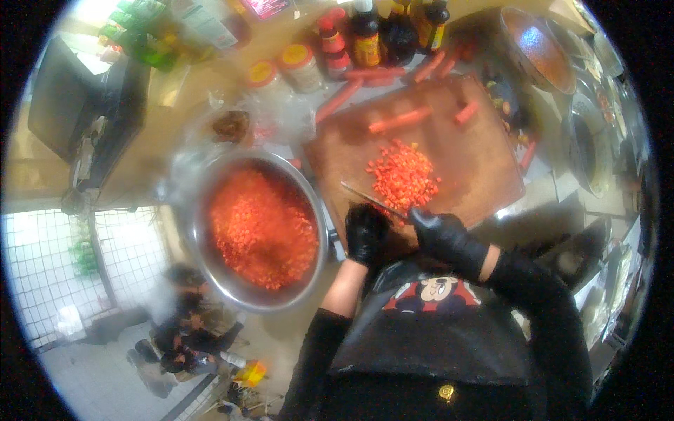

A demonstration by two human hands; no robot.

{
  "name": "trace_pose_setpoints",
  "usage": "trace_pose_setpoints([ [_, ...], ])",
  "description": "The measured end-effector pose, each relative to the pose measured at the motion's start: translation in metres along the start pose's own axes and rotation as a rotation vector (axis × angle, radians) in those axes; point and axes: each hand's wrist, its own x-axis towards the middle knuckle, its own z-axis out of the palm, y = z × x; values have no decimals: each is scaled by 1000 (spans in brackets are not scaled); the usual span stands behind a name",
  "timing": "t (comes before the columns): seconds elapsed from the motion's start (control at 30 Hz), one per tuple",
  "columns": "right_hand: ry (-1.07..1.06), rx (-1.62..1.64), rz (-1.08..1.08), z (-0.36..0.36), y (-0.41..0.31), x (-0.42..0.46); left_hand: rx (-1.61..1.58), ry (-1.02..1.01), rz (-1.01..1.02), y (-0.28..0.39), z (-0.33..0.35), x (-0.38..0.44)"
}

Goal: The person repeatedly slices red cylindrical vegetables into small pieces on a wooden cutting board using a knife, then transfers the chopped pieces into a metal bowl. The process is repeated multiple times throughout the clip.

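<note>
My right hand [445,237], in a black glove, grips a knife [371,197] whose blade points up and left over the near edge of a brown cutting board [474,173]. Close beside the blade, my left hand [366,231], also black-gloved, is curled at the board's lower left. Whether its fingers hold anything is hidden. Past the blade lies a pile of diced orange-red food [403,176], seemingly carrot. Farther back on the board rest a longer stick [400,120] and a short piece [466,112] of similar colour.
Left of the board stands a large metal bowl [210,279] holding much diced orange-red food [258,226]. More sticks [339,100], lidded jars [301,66] and sauce bottles [366,39] line the back. A wide pan [537,50] is at right. People [184,337] sit lower left.
</note>
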Motion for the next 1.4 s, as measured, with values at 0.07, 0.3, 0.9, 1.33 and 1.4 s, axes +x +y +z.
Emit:
trace_pose_setpoints([
  [0.07, -6, 385, 182, 13, -2, 2, -524, 45, -177, 8, -3, -1],
  [0.3, 45, 1239, 644, 4, -22, 18, -472, 94, -55, 17, -26, 2],
  [0.9, 15, 1024, 477, 8, -20, 8, -122, -262, 11, 18, -30, 5],
  [1.33, -10, 451, 184, 28, -10, 12, -227, 182, -58, 22, -26, -8],
  [1.4, -33, 423, 255, 20, -9, 11, -127, 108, -17, 6, -1, -16],
])
